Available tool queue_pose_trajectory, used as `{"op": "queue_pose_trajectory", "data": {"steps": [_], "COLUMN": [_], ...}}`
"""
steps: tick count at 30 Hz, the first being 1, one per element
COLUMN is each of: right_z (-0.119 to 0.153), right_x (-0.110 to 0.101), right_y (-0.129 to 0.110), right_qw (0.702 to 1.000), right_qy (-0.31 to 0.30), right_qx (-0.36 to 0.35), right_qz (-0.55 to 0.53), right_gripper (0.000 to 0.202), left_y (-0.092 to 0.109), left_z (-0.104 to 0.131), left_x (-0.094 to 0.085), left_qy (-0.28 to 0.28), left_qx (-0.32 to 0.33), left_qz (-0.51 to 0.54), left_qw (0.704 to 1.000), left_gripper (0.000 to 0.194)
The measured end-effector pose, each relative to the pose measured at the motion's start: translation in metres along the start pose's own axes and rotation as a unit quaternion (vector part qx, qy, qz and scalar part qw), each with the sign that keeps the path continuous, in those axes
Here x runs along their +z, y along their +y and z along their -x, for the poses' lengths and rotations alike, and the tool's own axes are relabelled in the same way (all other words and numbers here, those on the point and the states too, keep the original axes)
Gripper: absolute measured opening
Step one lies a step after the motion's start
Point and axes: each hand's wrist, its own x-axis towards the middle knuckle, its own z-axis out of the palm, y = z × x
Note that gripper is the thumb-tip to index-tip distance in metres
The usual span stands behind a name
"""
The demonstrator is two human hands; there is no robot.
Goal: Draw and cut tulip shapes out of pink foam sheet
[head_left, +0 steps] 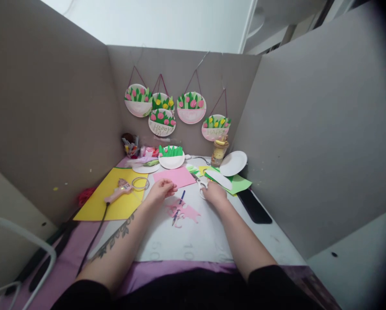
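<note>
Scissors seemingly gripped in right hand; left hand pinching pink paper edge.

Desk, screened by grey boards. Left hand on edge of pink sheet; right hand at white scissors. Between them: blue pen over pink cut-out scraps. Left: glue gun on yellow sheet. Rear wall: five flower-decorated paper plates, hanging.
</note>
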Motion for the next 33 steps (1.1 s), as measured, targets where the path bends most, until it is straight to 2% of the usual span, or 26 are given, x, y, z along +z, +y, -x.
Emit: {"op": "queue_pose_trajectory", "data": {"steps": [2, 4, 6, 7, 8, 10, 13, 16, 18, 21, 26, 29, 33], "right_z": [0.006, 0.015, 0.026, 0.032, 0.037, 0.043, 0.044, 0.039, 0.035, 0.034, 0.032, 0.028, 0.028], "right_x": [-0.002, -0.001, 0.003, 0.005, 0.008, 0.012, 0.016, 0.02, 0.023, 0.024, 0.015, 0.013, 0.017], "right_y": [-0.007, -0.02, -0.036, -0.044, -0.051, -0.061, -0.064, -0.061, -0.059, -0.059, -0.057, -0.053, -0.051], "right_qw": [0.999, 0.985, 0.942, 0.916, 0.896, 0.876, 0.869, 0.861, 0.85, 0.835, 0.829, 0.829, 0.842], "right_qy": [0.035, 0.079, 0.051, 0.024, 0.012, 0.022, 0.03, 0.017, 0.006, -0.013, -0.023, -0.026, -0.057], "right_qx": [-0.021, -0.089, -0.189, -0.214, -0.219, -0.215, -0.199, -0.179, -0.171, -0.169, -0.154, -0.135, -0.15], "right_qz": [-0.03, -0.123, -0.274, -0.339, -0.386, -0.431, -0.453, -0.475, -0.498, -0.523, -0.537, -0.542, -0.515], "right_gripper": [0.031, 0.023, 0.022, 0.024, 0.023, 0.018, 0.016, 0.015, 0.015, 0.015, 0.014, 0.013, 0.013], "left_y": [-0.002, -0.004, -0.007, -0.008, -0.009, -0.012, -0.017, -0.022, -0.023, -0.024, -0.019, -0.014, -0.014], "left_z": [0.003, 0.007, 0.011, 0.013, 0.014, 0.015, 0.013, 0.013, 0.014, 0.015, 0.018, 0.021, 0.021], "left_x": [0.005, 0.012, 0.019, 0.022, 0.025, 0.029, 0.03, 0.029, 0.03, 0.031, 0.031, 0.031, 0.032], "left_qy": [-0.009, -0.021, -0.024, -0.022, -0.021, -0.023, -0.028, -0.03, -0.031, -0.034, -0.04, -0.032, 0.0], "left_qx": [0.001, 0.006, 0.001, -0.004, -0.009, -0.012, -0.007, -0.011, -0.004, 0.028, 0.032, 0.03, 0.078], "left_qz": [0.002, -0.003, -0.003, 0.002, 0.007, 0.01, -0.028, -0.117, -0.168, -0.19, -0.19, -0.195, -0.232], "left_qw": [1.0, 1.0, 1.0, 1.0, 1.0, 1.0, 0.999, 0.993, 0.985, 0.981, 0.98, 0.98, 0.97], "left_gripper": [0.034, 0.034, 0.034, 0.035, 0.036, 0.039, 0.042, 0.042, 0.04, 0.031, 0.019, 0.021, 0.027]}}
